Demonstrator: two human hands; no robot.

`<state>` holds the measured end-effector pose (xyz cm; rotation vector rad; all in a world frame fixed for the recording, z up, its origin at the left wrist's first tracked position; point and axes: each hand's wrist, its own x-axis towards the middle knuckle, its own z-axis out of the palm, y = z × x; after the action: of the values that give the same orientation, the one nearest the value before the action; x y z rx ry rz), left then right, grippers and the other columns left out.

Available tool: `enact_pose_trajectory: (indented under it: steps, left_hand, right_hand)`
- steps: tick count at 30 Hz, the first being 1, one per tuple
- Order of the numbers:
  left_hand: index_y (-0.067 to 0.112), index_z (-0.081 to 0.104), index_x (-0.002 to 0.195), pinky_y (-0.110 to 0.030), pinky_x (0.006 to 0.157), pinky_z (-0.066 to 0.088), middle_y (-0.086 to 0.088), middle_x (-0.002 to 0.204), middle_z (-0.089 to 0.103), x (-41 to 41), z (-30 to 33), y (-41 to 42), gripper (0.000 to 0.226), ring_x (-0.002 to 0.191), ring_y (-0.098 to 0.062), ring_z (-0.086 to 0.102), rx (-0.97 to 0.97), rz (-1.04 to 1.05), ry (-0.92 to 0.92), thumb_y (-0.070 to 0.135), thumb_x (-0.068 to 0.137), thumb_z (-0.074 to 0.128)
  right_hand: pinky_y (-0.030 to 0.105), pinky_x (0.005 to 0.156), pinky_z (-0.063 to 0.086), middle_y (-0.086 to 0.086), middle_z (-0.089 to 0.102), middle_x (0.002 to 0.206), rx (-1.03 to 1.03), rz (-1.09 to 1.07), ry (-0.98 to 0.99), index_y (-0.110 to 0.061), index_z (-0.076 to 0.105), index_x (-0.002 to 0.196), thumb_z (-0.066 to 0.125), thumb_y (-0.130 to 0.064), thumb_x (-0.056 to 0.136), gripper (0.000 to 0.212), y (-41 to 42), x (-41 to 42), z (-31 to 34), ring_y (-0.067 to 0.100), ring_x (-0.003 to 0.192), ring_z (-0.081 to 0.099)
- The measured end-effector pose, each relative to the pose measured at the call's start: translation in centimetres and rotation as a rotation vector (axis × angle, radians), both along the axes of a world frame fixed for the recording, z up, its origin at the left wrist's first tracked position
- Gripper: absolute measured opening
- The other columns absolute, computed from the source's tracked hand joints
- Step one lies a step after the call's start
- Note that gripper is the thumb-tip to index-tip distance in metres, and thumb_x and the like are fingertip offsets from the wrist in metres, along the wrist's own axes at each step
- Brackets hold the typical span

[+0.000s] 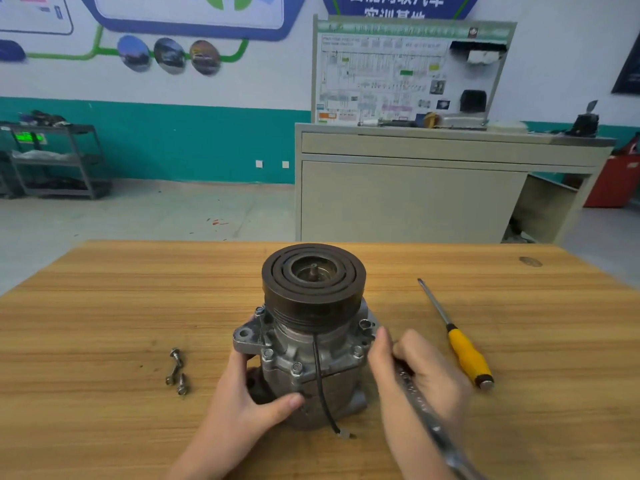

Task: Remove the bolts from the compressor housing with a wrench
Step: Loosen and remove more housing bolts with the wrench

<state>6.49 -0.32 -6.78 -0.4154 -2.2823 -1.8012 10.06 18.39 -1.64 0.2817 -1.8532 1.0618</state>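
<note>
1. Standing upright at table [104,289] centre: compressor [311,341], dark grooved pulley on top, black wire hanging down the front.
2. Steadied at 7 o'clock by left hand [249,396]; thumb pressed across lower body, fingers wrapped round the far side, mostly hidden.
3. Held at 4 o'clock by right hand [412,375]: wrench [422,407], fingers curled round its shank, handle running off toward 5 o'clock. Head hidden between fingers and housing; seating on a bolt cannot be told.
4. Removed so far, by appearance: loose bolts [177,370], at least two, lying at 9 o'clock, well apart from the compressor.
5. Left to do: several bolts [267,354] seated round the housing flange, front and both sides. Judged under halfway.
6. Lying idle at 3 o'clock: yellow-handled screwdriver [457,341].
7. Writing: stamped marks on wrench shank, blurred, unreadable. Chinese characters on blue wall sign [398,5], cut off and too soft to read with confidence.
</note>
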Motion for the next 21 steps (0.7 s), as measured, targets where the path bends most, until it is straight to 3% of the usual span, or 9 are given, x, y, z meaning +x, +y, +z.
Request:
enact_pose_trajectory:
  steps: [2,5,12,17,21]
  left_hand:
    - [0.047,0.036,0.121,0.004,0.079,0.036,0.039,0.115,0.056,0.04,0.06,0.03,0.087,0.106,0.02,0.051,-0.004,-0.005,0.006,0.06,0.045,0.078]
    - [0.047,0.036,0.121,0.004,0.079,0.036,0.044,0.116,0.051,0.1,0.21,0.07,0.086,0.105,0.02,0.051,-0.011,-0.011,0.013,0.06,0.046,0.078]
    - [0.043,0.039,0.117,0.004,0.078,0.037,0.017,0.116,0.058,0.21,0.33,0.24,0.085,0.102,0.02,0.052,-0.013,0.003,0.003,0.057,0.043,0.077]
    - [0.045,0.038,0.118,0.002,0.078,0.038,0.018,0.117,0.057,0.17,0.29,0.09,0.086,0.103,0.017,0.053,-0.016,0.002,-0.001,0.059,0.042,0.077]
    - [0.042,0.041,0.117,0.002,0.077,0.038,0.022,0.115,0.06,0.21,0.17,0.07,0.084,0.103,0.017,0.054,-0.007,-0.004,-0.003,0.057,0.043,0.077]
  right_hand:
    - [-0.001,0.049,0.025,-0.012,0.032,0.06,0.034,-0.057,0.044,-0.028,0.029,0.062,0.057,-0.024,0.09,0.039,-0.41,-0.05,-0.44,-0.007,0.048,0.034]
    - [0.001,0.048,0.026,-0.012,0.035,0.056,-0.106,-0.06,0.008,-0.028,0.033,0.062,0.053,-0.037,0.094,0.038,-0.45,-0.27,-0.47,-0.004,0.045,0.036]
    - [0.006,0.048,0.025,-0.014,0.031,0.057,0.054,-0.142,-0.016,-0.036,0.028,0.065,0.05,-0.043,0.096,0.039,-0.32,0.11,0.32,-0.002,0.048,0.035]
    - [0.008,0.048,0.03,-0.013,0.034,0.054,0.079,-0.16,-0.052,-0.026,0.043,0.059,0.051,-0.042,0.093,0.039,-0.74,0.37,-0.04,0.001,0.053,0.042]
    - [0.014,0.047,0.033,-0.014,0.032,0.055,0.069,-0.176,-0.056,-0.024,0.042,0.058,0.051,-0.039,0.094,0.04,-1.11,0.6,-0.41,0.005,0.052,0.042]
